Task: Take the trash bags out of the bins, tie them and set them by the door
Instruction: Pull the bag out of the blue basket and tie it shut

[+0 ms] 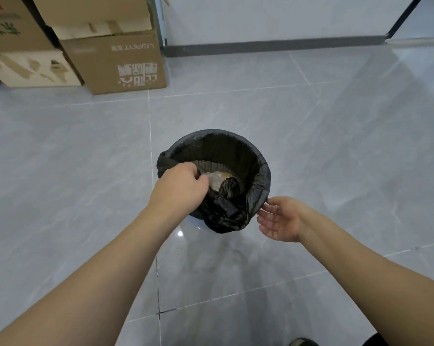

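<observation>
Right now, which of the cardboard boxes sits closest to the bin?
The brown cardboard box with white upside-down print. It sits on the floor, nearest the bin; the other boxes are stacked on top of it or lie farther left.

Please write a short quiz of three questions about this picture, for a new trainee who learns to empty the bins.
1. True or false: the black trash bag is already out of the bin.
2. Which hand grips the bag's edge at the rim: A) left hand B) right hand?
3. What stands stacked on the floor at the far left?

Key
1. False; it still lines the bin, partly pulled loose.
2. A; the right hand is open, fingertips near the rim.
3. Cardboard boxes.
</observation>
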Demonstrator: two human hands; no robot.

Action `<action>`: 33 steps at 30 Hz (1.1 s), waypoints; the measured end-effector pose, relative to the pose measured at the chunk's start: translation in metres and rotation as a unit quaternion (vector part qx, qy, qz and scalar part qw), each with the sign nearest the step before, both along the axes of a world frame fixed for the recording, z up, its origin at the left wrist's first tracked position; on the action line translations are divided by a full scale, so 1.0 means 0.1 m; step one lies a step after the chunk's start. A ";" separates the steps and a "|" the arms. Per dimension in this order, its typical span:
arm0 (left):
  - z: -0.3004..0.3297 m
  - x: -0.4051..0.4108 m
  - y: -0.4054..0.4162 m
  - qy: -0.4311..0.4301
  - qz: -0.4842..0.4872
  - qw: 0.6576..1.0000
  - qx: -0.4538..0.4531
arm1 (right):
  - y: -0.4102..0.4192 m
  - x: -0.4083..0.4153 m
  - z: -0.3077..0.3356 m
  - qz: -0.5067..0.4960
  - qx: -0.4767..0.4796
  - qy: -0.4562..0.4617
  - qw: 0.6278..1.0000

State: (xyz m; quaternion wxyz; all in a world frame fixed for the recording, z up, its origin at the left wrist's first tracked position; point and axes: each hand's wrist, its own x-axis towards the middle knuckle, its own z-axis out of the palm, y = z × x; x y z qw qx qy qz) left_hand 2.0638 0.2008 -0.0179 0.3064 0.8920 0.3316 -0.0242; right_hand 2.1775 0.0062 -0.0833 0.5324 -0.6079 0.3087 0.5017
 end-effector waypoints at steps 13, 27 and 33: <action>0.14 -0.02 0.00 -0.080 0.194 0.869 -0.449 | 0.06 -0.14 -0.09 0.101 0.001 -0.024 0.995; 0.12 0.01 -0.10 -0.034 0.118 0.936 -0.328 | -0.02 -0.15 -0.28 0.093 0.025 -0.038 0.995; 0.07 -0.10 -0.08 -0.020 -0.052 0.983 -0.173 | -0.01 -0.13 -0.29 0.105 0.012 -0.043 0.994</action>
